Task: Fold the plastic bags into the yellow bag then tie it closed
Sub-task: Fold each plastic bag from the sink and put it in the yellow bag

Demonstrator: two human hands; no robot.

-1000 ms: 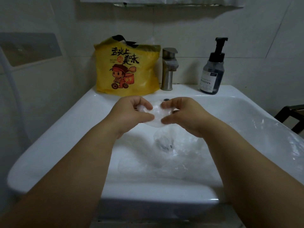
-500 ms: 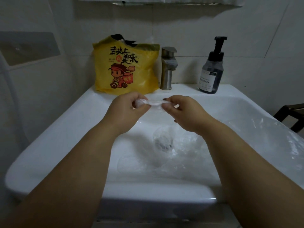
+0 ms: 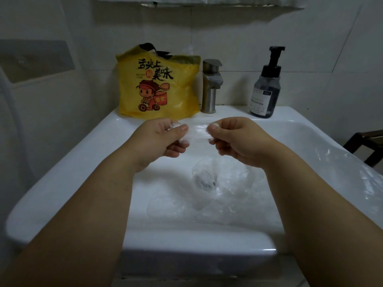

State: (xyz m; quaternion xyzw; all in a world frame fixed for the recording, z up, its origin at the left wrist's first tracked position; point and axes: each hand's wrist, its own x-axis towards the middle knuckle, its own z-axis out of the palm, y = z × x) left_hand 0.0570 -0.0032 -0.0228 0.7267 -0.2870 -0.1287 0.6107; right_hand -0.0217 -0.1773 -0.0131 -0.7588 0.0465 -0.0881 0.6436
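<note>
A white sink (image 3: 62, 183) fills the middle of the view, and on its back ledge towards the left stands the yellow bag (image 3: 157, 88), upright against the tiled wall, its top open, with dark handles and a bit of clear plastic showing at the mouth. In front of it, over the basin, the left hand (image 3: 159, 139) pinches one end of a folded clear bag (image 3: 198, 131) between thumb and curled fingers. The folded bag stretches as a narrow band across to the right hand (image 3: 234, 139), which pinches the other end the same way; the two hands are level and a little apart. Behind the gap between them stands a metal tap (image 3: 210, 85), just beside the yellow bag. Below the right hand, more loose clear bags (image 3: 217, 189) lie crumpled in the basin. A dark pump bottle (image 3: 266, 88) stands on the ledge to the right of the tap. Further right, a plastic sheet (image 3: 352, 168) drapes over the sink's right rim, with a dark chair (image 3: 364, 143) beyond it.
</note>
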